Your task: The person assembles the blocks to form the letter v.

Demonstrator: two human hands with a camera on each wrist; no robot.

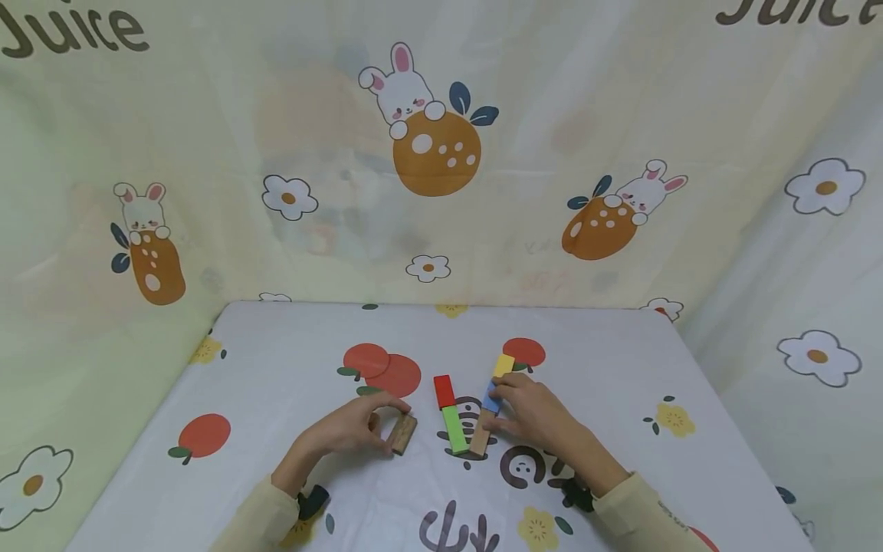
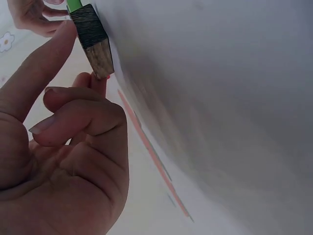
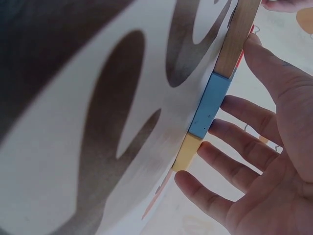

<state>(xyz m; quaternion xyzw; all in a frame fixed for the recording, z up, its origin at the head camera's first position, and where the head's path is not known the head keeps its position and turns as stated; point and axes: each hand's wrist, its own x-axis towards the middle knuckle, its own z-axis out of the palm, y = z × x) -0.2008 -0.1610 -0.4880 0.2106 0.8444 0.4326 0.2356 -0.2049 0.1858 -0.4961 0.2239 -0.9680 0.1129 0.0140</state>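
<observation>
My left hand (image 1: 355, 425) pinches a small wooden block (image 1: 403, 435) between thumb and a finger, on the cloth at left of centre. In the left wrist view this block (image 2: 98, 46) has a dark part and a lighter part. A red block (image 1: 444, 391) and a light green block (image 1: 455, 431) lie end to end in a slanted row. Beside them a yellow block (image 1: 503, 365), a blue block (image 1: 491, 399) and a tan wooden block (image 1: 480, 437) form a second row. My right hand (image 1: 536, 410) rests its spread fingertips (image 3: 208, 149) and thumb along that row's right side.
Under the blocks lies a white cloth (image 1: 276, 506) printed with fruit, flowers and dark lettering. Patterned curtains (image 1: 510, 230) stand behind the table and at both sides. A dark strap piece (image 1: 313, 502) shows at my left wrist, another (image 1: 576, 494) at my right.
</observation>
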